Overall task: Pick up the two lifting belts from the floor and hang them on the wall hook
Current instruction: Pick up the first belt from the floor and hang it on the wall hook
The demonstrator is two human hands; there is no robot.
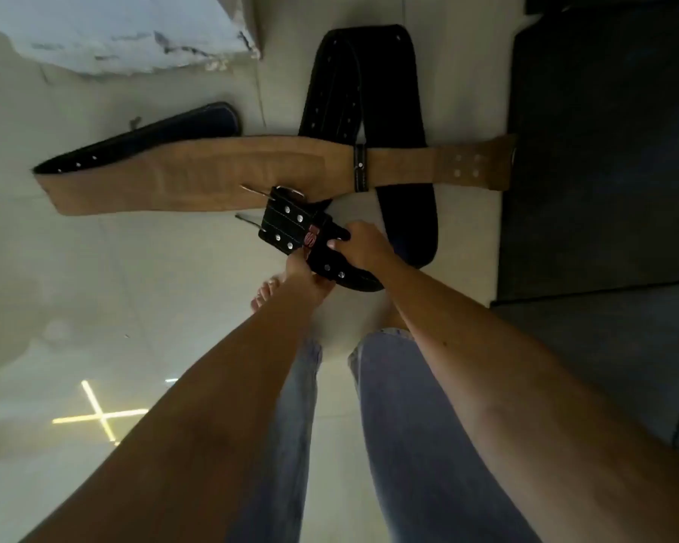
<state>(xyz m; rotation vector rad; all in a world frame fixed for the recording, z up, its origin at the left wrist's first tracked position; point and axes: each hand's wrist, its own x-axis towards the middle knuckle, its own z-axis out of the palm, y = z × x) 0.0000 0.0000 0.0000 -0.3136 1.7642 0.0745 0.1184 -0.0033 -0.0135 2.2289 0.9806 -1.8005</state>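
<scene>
Two lifting belts lie crossed on the pale floor. The tan-lined belt (pixel 197 178) stretches left to right, its black outer side showing at the left end. The black belt (pixel 353 84) loops from the back toward me and passes under the tan one. Its buckle end (pixel 291 229), with rivets and red lettering, is raised slightly. My right hand (pixel 359 244) grips that end from above and my left hand (pixel 300 268) holds it from below. No wall hook is in view.
A dark rubber mat (pixel 604 150) covers the floor to the right of the belts. A white marbled block (pixel 114 29) stands at the back left. My jeans-clad legs (pixel 400 425) and a bare foot (pixel 265 293) are just below my hands.
</scene>
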